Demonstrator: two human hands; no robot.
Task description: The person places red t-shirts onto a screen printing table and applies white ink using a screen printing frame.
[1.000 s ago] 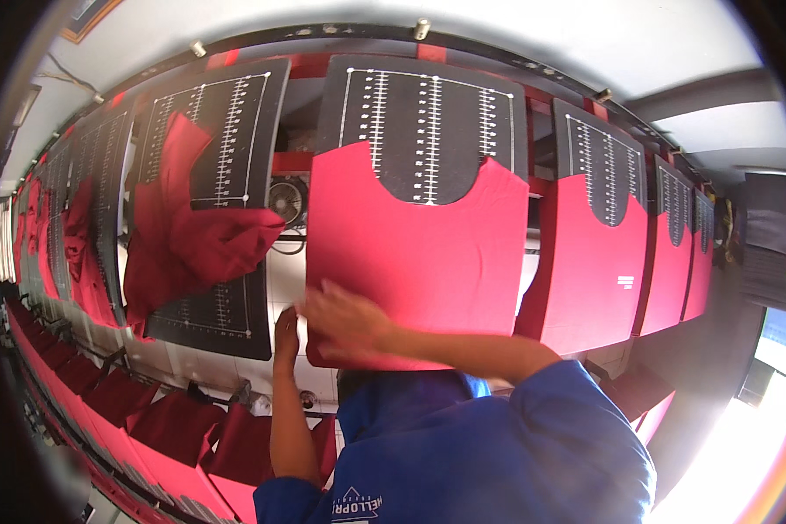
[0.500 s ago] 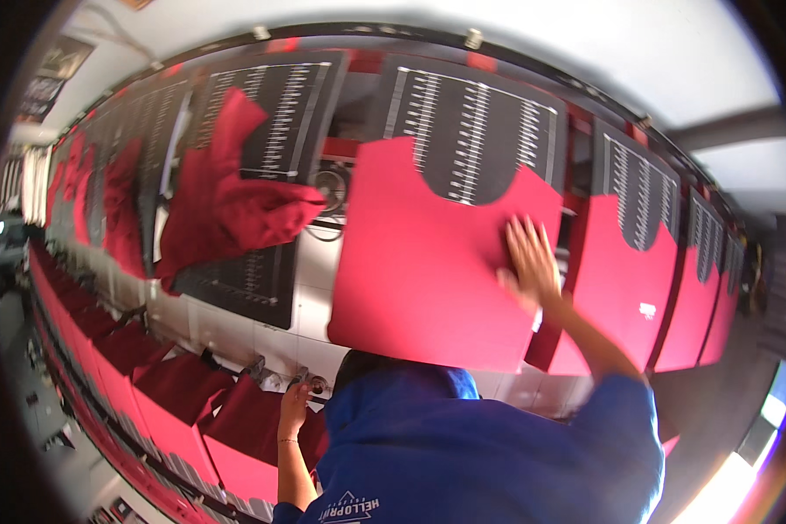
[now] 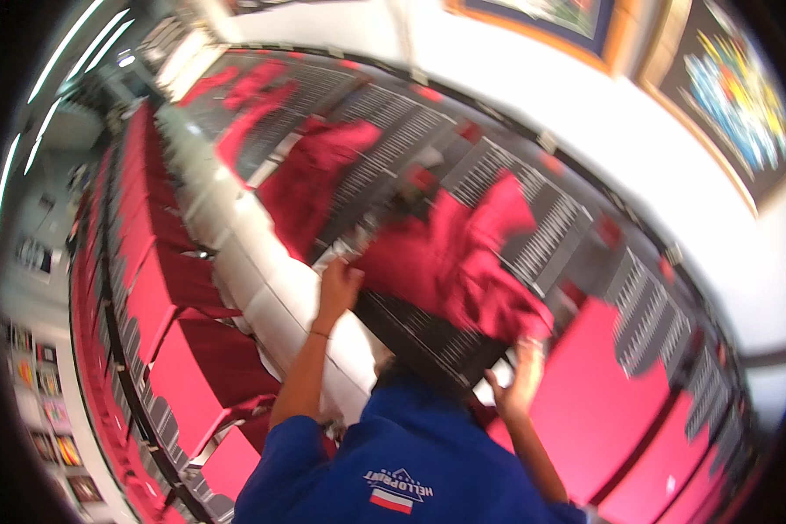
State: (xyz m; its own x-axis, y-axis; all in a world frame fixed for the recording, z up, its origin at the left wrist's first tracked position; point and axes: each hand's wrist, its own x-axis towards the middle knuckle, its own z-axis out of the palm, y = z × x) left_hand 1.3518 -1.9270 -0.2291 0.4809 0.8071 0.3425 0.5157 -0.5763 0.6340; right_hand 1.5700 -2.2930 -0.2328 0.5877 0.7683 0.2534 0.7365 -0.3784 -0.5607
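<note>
A crumpled red garment (image 3: 445, 262), seemingly a T-shirt, is bunched across a dark printing board (image 3: 428, 336) with white ruler marks in front of me. At its left corner is my left hand (image 3: 336, 288), thumb apart from the fingers; blur hides whether it touches the cloth. My right hand (image 3: 522, 375) reaches up to the garment's right end, fingers stretched and thumb spread, close to or touching the fabric. Neither hand visibly grips anything.
A smooth red garment (image 3: 598, 375) covers the board to the right. Another crumpled one (image 3: 310, 183) lies on the board to the left. Red-covered boards (image 3: 183, 367) line the far left, across a pale floor strip (image 3: 266, 279). Framed pictures (image 3: 725, 96) hang behind.
I have turned left along the row. My right hand has left the smooth red garment for the crumpled one. My left hand has risen from my side to that garment's left corner.
</note>
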